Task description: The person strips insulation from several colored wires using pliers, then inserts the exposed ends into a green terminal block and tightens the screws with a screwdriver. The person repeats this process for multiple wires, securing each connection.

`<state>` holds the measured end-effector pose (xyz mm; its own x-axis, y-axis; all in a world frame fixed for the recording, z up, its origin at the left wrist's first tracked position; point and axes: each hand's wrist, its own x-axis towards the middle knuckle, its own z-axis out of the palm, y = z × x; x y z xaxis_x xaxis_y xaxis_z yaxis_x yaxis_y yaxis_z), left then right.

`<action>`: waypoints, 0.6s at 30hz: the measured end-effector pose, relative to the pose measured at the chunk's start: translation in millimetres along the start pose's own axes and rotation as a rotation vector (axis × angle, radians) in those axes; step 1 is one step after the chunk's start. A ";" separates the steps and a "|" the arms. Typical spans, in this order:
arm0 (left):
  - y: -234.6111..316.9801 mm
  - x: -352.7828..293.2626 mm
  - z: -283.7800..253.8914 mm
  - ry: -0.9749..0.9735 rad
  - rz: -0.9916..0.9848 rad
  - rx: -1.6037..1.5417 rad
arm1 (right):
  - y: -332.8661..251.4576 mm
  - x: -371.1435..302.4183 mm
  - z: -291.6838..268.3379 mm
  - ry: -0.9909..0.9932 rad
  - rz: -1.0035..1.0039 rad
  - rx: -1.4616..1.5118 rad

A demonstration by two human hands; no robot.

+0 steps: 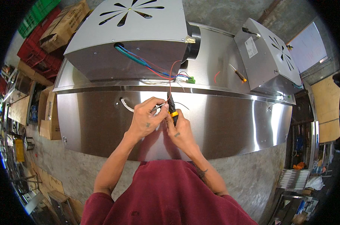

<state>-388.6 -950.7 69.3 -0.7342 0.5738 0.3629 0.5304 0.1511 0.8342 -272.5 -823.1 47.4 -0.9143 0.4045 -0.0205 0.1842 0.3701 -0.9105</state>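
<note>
My right hand is wrapped round a pair of pliers with black and yellow handles, its dark jaws pointing away from me. Close beside it, my left hand pinches the end of a grey-white cable that comes out of a hole in the steel front panel. A thin red wire runs down from the fan housing to my fingertips. A short dark wire end sticks out right of the pliers. Exactly where the wires meet is hidden by my fingers.
A grey metal housing stands behind, with blue and red wires and a green connector. At right are a second housing, a screwdriver and a red wire scrap. Cardboard boxes and crates stand left.
</note>
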 end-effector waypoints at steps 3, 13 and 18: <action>2.6 -0.2 1.4 0.011 -0.001 -0.008 | 6.1 1.1 1.2 -0.008 -0.051 0.096; 2.1 2.9 -0.3 -0.023 -0.026 0.003 | 2.5 -1.3 1.5 -0.017 -0.016 0.092; 10.6 13.2 -14.6 -0.279 -0.151 -0.021 | 5.7 -3.5 1.6 0.021 -0.040 0.065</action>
<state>-398.9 -953.2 89.0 -0.6579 0.7453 0.1083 0.4131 0.2369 0.8794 -268.7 -823.8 41.7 -0.9127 0.4080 0.0241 0.1235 0.3314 -0.9354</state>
